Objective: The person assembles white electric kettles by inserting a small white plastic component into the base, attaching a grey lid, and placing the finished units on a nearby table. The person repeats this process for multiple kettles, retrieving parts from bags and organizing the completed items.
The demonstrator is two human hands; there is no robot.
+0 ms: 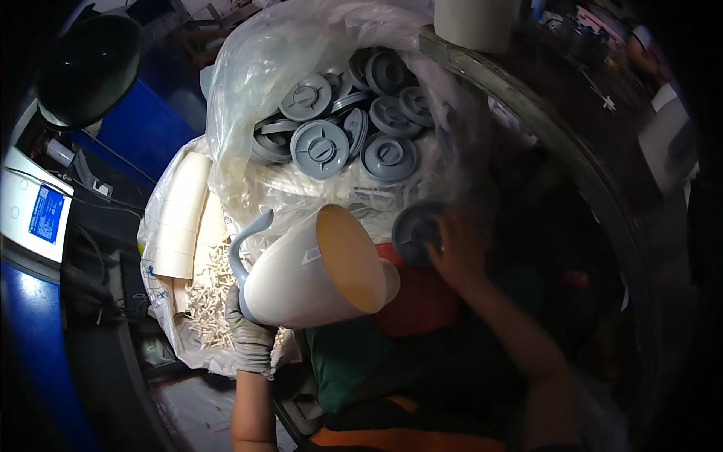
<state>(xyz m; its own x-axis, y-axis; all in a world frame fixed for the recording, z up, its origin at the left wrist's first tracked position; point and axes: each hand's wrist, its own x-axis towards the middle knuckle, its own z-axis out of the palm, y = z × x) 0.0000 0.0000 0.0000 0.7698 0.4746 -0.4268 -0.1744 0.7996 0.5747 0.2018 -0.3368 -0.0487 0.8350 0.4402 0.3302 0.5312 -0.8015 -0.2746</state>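
My left hand (251,340), in a pale knitted glove, grips a white plastic pitcher (285,282) low down by its grey-blue handle. The pitcher lies tilted, its open mouth facing right and its spout at the right side. To the right, my bare right hand (463,256) has its fingers over the edge of a round grey lid (409,235), a short way from the pitcher's mouth. That side is dim, and part of the lid is hidden behind my fingers. Several similar grey lids (320,149) lie piled in a clear plastic bag (241,98) beyond the pitcher.
Left of the pitcher, a white sack (162,320) holds many small cream-coloured pieces (211,305) and a stack of cream curved parts (181,218). A device with a blue screen (47,215) stands far left. A worn curved table edge (520,83) runs along the right, bearing a pale container (474,22).
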